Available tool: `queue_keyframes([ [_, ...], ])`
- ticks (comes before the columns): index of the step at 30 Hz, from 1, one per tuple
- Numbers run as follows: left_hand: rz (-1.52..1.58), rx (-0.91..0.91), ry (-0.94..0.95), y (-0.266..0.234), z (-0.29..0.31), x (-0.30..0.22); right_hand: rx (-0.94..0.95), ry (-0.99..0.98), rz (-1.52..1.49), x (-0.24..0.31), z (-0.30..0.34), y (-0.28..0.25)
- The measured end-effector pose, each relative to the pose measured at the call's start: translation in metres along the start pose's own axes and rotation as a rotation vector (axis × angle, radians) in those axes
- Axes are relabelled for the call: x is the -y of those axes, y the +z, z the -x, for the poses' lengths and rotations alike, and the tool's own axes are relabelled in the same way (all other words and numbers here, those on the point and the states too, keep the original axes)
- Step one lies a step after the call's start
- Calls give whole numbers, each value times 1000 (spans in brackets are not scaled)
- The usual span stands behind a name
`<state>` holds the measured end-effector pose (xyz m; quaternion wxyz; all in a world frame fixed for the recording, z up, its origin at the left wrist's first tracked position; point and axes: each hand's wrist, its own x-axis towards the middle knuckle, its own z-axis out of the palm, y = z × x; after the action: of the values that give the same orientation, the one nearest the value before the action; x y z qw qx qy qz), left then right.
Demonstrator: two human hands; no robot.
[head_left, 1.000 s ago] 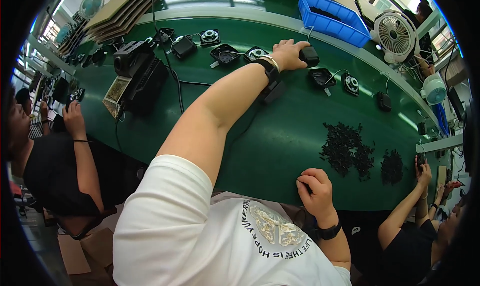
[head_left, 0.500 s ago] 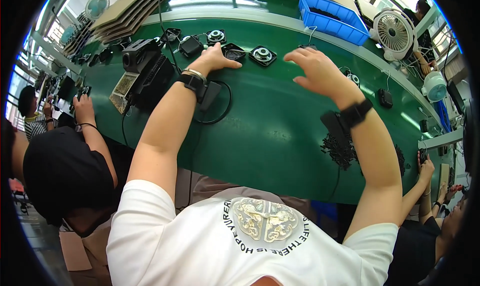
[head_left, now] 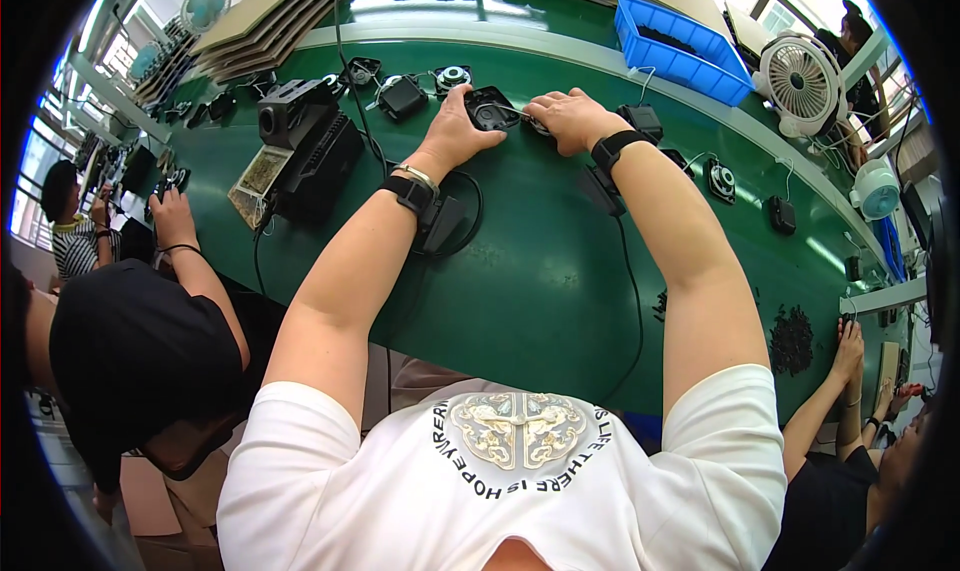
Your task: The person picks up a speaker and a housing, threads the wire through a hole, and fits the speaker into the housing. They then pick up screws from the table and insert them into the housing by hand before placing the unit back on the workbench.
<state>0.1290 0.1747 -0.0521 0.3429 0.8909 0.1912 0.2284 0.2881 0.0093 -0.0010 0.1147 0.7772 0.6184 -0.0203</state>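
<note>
At the far middle of the green table, my left hand [head_left: 462, 134] holds an open black square housing [head_left: 490, 110], its thumb and fingers around the edges. Just to the right, my right hand [head_left: 572, 119] has its fingers closed over a small speaker [head_left: 537, 127], which they mostly hide. A thin wire runs between the housing and the speaker. Behind my left hand lies another round speaker [head_left: 453, 78], with a closed black box [head_left: 402, 97] to its left. One more black box [head_left: 640, 121] sits beyond my right wrist.
A black machine [head_left: 315, 156] stands left on the green table [head_left: 520, 271]. At the back right are a blue bin [head_left: 690, 56] and a white fan [head_left: 800, 76]. Small black parts [head_left: 792, 339] lie heaped at right. People work on both sides.
My right hand has moved left and down onto the speaker, closing over it. My left hand has taken hold of the housing, which is now tilted up.
</note>
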Motion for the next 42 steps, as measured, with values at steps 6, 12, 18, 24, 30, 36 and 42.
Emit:
queue_keyframes([
  [6, 80, 36, 113, -12, 11, -2, 54, 15, -27, 10, 12, -11],
  [12, 102, 55, 241, -44, 55, -30, -190, 70, -375, 33, 80, 9],
  [18, 83, 168, 388, -51, 142, -53, -350, 83, -661, 126, 201, 29],
  [24, 6, 144, 772, -38, 162, -67, -399, 193, -583, 169, 235, 44],
  [30, -179, 76, 1084, -36, 163, -86, -344, 176, -700, 149, 253, 41],
  [36, -263, 32, 1341, -34, 148, -101, -195, 28, -1698, 90, 244, 25],
  [42, -241, -7, 1472, -27, 136, -113, -24, -99, -1757, 101, 226, 18],
])
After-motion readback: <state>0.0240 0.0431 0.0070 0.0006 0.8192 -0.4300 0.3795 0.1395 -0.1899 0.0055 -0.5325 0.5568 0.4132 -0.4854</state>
